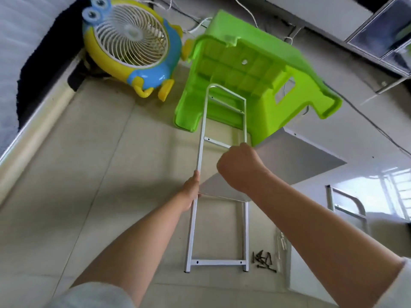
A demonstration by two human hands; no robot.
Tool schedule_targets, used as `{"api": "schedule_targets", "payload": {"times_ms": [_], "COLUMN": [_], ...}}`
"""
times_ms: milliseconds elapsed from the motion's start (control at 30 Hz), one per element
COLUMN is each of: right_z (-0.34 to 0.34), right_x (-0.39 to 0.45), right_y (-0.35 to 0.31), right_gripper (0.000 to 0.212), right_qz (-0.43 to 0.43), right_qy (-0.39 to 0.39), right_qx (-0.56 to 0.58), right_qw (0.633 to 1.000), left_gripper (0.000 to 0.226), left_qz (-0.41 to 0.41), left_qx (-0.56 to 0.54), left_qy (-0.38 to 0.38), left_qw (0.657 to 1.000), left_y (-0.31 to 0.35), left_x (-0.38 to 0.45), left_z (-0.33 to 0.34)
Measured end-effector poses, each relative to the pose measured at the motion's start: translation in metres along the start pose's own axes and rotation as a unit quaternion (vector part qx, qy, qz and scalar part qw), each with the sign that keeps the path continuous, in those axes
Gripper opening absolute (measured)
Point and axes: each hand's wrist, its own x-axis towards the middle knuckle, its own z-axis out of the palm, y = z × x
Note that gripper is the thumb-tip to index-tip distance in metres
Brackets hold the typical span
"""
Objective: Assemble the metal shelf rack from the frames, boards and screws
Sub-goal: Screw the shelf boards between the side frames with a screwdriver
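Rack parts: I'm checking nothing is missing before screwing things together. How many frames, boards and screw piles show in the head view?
White metal frames: 2, one held, one at the right edge
Grey boards: 1
Screw piles: 1
Total: 4

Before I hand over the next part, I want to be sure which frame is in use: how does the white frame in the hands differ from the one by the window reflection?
The held frame is in both hands, left hand and right hand; the far frame is untouched. The held frame has a board against it; the far frame has none. The held frame shows whole, the far frame only partly. Both are white metal with crossbars.
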Motion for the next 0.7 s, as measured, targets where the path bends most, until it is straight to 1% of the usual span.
{"api": "schedule_targets", "payload": {"times_ms": [33, 100, 167, 200, 267, 367, 400, 433, 567, 633, 700], "right_z": [-0.002, -0.005, -0.007, -0.009, -0.011, -0.011, -0.011, -0.012, -0.012, -0.01, -0.009], "right_x": [0.005, 0.014, 0.02, 0.023, 0.026, 0.029, 0.03, 0.031, 0.033, 0.033, 0.031], "right_y": [-0.008, -0.021, -0.028, -0.029, -0.032, -0.037, -0.037, -0.038, -0.038, -0.04, -0.043], "right_gripper": [0.021, 0.02, 0.018, 0.018, 0.017, 0.014, 0.019, 0.023, 0.016, 0.016, 0.02], "right_qz": [-0.008, -0.026, -0.035, -0.037, -0.038, -0.036, -0.031, -0.028, -0.023, -0.017, 0.0], "right_qy": [-0.003, -0.007, -0.015, -0.021, -0.038, -0.058, -0.06, -0.061, -0.073, -0.082, -0.094], "right_qx": [-0.002, -0.012, -0.019, -0.024, -0.046, -0.057, -0.058, -0.055, -0.052, -0.072, -0.098], "right_qw": [1.0, 1.0, 0.999, 0.999, 0.998, 0.996, 0.996, 0.996, 0.996, 0.994, 0.991], "left_gripper": [0.059, 0.054, 0.047, 0.05, 0.056, 0.055, 0.054, 0.051, 0.023, 0.025, 0.027], "left_qz": [-0.024, -0.058, -0.07, -0.073, -0.066, -0.047, -0.043, -0.041, -0.01, 0.011, 0.03], "left_qx": [-0.027, -0.096, -0.155, -0.16, -0.135, -0.103, -0.092, -0.077, -0.03, -0.015, -0.009], "left_qy": [-0.012, -0.016, -0.015, -0.012, 0.009, 0.056, 0.068, 0.081, 0.129, 0.164, 0.186], "left_qw": [0.999, 0.994, 0.985, 0.984, 0.989, 0.992, 0.993, 0.993, 0.991, 0.986, 0.982], "left_y": [-0.002, -0.004, -0.006, -0.005, -0.007, -0.006, -0.006, -0.005, -0.005, -0.006, 0.0], "left_x": [0.003, 0.0, -0.003, -0.006, -0.008, -0.008, -0.007, -0.008, -0.009, -0.007, -0.011], "left_z": [-0.007, -0.021, -0.03, -0.032, -0.034, -0.04, -0.044, -0.048, -0.068, -0.082, -0.093]}}
